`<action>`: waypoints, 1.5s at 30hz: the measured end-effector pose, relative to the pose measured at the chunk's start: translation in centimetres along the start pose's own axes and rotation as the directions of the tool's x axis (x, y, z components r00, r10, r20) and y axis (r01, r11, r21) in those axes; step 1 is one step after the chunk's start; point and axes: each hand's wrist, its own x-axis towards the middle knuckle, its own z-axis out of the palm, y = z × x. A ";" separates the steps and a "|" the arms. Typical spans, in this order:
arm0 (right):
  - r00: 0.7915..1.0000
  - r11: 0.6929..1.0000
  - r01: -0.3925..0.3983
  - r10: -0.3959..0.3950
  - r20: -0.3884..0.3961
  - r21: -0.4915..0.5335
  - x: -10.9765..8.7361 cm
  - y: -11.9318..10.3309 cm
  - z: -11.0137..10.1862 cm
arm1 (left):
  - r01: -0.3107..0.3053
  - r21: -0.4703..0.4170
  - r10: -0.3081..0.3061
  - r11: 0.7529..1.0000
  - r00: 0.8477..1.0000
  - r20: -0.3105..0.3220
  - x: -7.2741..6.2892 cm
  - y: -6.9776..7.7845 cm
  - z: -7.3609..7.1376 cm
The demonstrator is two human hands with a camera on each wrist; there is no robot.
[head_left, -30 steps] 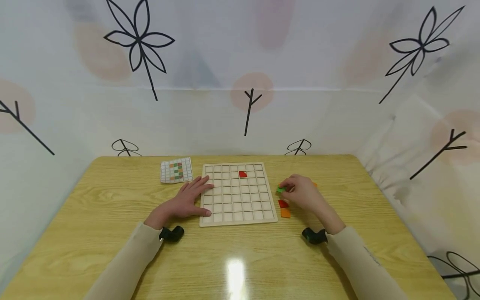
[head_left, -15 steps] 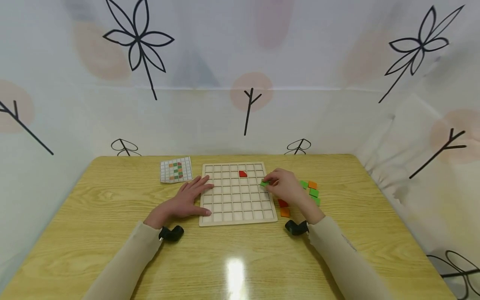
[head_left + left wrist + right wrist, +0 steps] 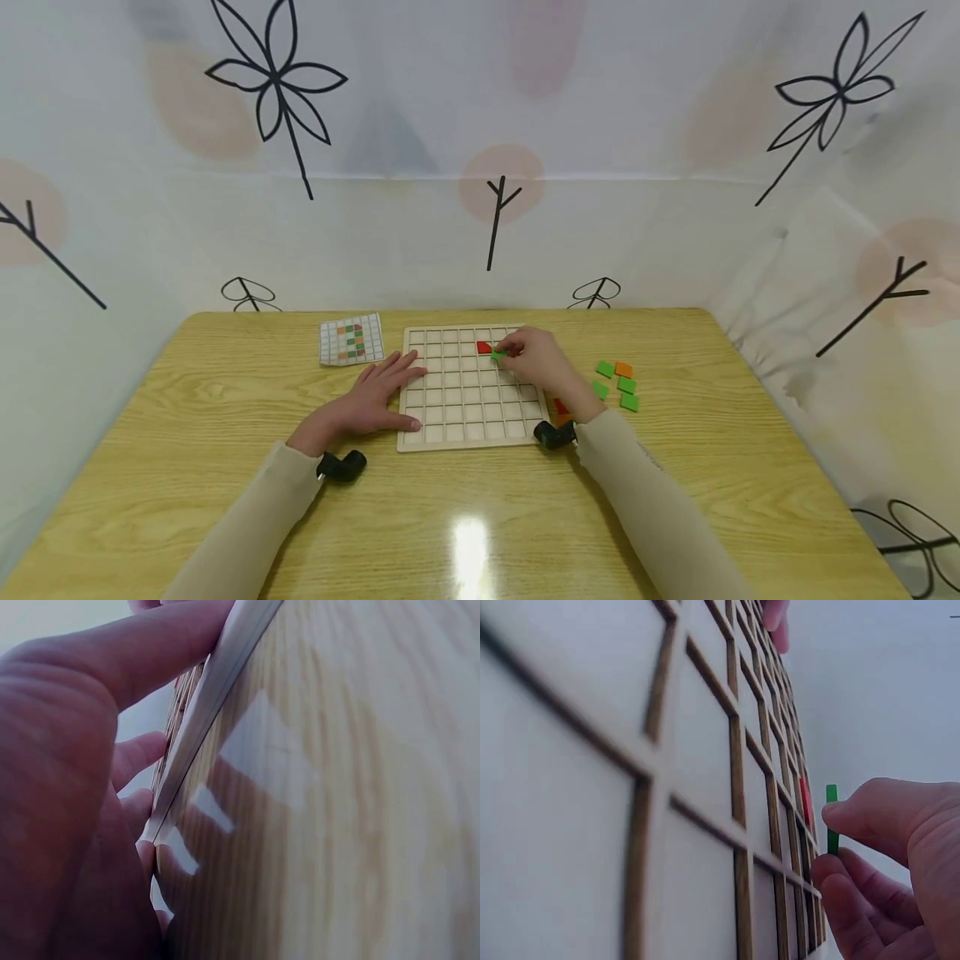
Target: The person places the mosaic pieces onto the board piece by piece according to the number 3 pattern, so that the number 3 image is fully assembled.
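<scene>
Head view: one thin green tile (image 3: 498,355), pinched in the right hand (image 3: 536,358), at its left; positioned over the pale wooden grid board (image 3: 454,412) towards its far edge, just beside the red quarter-round tile (image 3: 483,347). Left hand (image 3: 375,400): farther off, spread on the board's left edge, grasping nothing. Wood-grain table (image 3: 187,500); white printed cloth (image 3: 375,233) beyond its far edge.

Left wrist view: thumb against board edge; glossy tabletop.

Right wrist view: green tile edge-on, long axis roughly along the board's face, apart from it.

The wood-grain table (image 3: 405,533) carries a bright light reflection (image 3: 470,554) near the front. A pale backdrop (image 3: 405,242) with black plant outlines and soft coloured patches stands behind and beside it.
</scene>
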 end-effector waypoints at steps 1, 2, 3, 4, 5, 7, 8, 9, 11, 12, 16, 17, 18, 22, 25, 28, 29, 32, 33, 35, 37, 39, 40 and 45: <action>1.000 1.000 -0.008 0.008 0.001 0.014 0.2 -0.1 0.1 | -0.001 0.001 0.001 1.000 1.000 0.002 0.0 0.0 0.0; 1.000 1.000 -0.013 0.013 0.004 0.024 0.5 -0.3 0.2 | -0.001 0.001 0.001 1.000 1.000 0.003 0.1 0.0 0.0; 1.000 0.999 -0.025 0.024 0.007 0.038 0.7 -0.5 0.3 | 0.000 0.000 0.000 1.000 1.000 0.006 0.1 0.0 0.0; 1.000 0.998 -0.029 0.029 0.012 0.047 0.9 -0.6 0.4 | -0.001 -0.002 0.001 1.000 1.000 0.006 0.1 0.0 0.0; 0.999 0.998 -0.034 0.033 0.017 0.056 1.2 -0.8 0.5 | 0.001 -0.002 -0.001 1.000 1.000 0.007 0.1 0.0 0.0; 0.999 0.997 -0.037 0.035 0.027 0.066 1.6 -1.1 0.7 | 0.001 -0.008 -0.001 1.000 1.000 0.008 0.1 0.0 0.0; 0.999 0.997 -0.035 0.033 0.030 0.069 1.8 -1.2 0.8 | 0.004 -0.006 -0.003 1.000 1.000 0.008 0.1 0.0 0.0; 0.999 0.997 -0.036 0.033 0.033 0.075 2.0 -1.3 0.9 | 0.005 -0.005 -0.005 1.000 1.000 0.008 0.1 0.0 0.0; 0.999 0.996 -0.032 0.030 0.035 0.081 2.3 -1.5 1.0 | 0.005 -0.006 -0.005 1.000 1.000 0.004 0.1 0.0 0.0; 0.999 0.996 -0.036 0.033 0.035 0.083 2.5 -1.6 1.2 | 0.005 -0.004 -0.005 1.000 1.000 0.002 0.1 -0.1 0.1; 0.999 0.994 -0.047 0.045 0.031 0.101 2.9 -1.7 1.6 | -0.002 -0.003 0.002 1.000 1.000 -0.006 0.2 -0.1 0.1; 0.998 0.993 -0.051 0.048 0.030 0.107 3.0 -1.7 1.8 | -0.002 -0.002 0.002 1.000 1.000 -0.008 0.1 -0.1 0.1; 0.998 0.992 -0.057 0.054 0.030 0.116 3.0 -1.7 1.9 | -0.001 -0.001 0.001 1.000 1.000 -0.006 0.1 -0.1 0.1; 0.997 0.985 -0.081 0.077 0.027 0.154 2.8 -1.7 2.1 | 0.005 -0.004 -0.005 1.000 1.000 -0.004 0.1 0.0 0.0; 0.995 0.977 -0.096 0.093 0.025 0.191 2.7 -1.5 2.3 | 0.004 -0.008 -0.004 1.000 1.000 -0.006 0.1 0.0 0.0; 0.996 0.974 -0.091 0.088 0.021 0.209 2.6 -1.2 2.5 | 0.001 -0.005 -0.001 1.000 1.000 -0.007 0.1 0.0 0.0; 0.996 0.974 -0.086 0.084 0.020 0.208 2.6 -1.1 2.6 | 0.001 -0.004 -0.001 1.000 1.000 -0.007 0.1 0.0 0.1; 0.998 0.976 -0.066 0.065 0.014 0.208 2.7 -0.9 3.0 | 0.005 0.003 -0.005 1.000 1.000 -0.004 0.1 0.0 0.0; 0.998 0.975 -0.060 0.059 0.011 0.212 2.7 -0.9 3.0 | 0.006 0.005 -0.006 1.000 1.000 -0.005 0.1 0.0 0.1; 0.999 0.975 -0.052 0.053 0.003 0.218 2.7 -1.0 3.1 | 0.007 0.001 -0.007 1.000 1.000 -0.007 0.1 0.1 0.0; 0.999 0.975 -0.046 0.048 -0.005 0.218 2.7 -1.0 3.3 | 0.006 0.001 -0.006 1.000 1.000 -0.009 0.1 0.2 0.0; 0.999 0.976 -0.048 0.052 -0.010 0.213 2.7 -1.0 3.3 | 0.003 -0.002 -0.003 1.000 1.000 -0.012 0.1 0.2 0.0; 0.998 0.977 -0.050 0.054 -0.012 0.209 2.7 -1.0 3.3 | 0.003 -0.002 -0.003 1.000 1.000 -0.011 0.1 0.3 -0.1; 0.998 0.978 -0.053 0.058 -0.017 0.203 2.6 -1.1 3.4 | 0.003 -0.002 -0.003 1.000 1.000 -0.017 0.1 0.4 0.0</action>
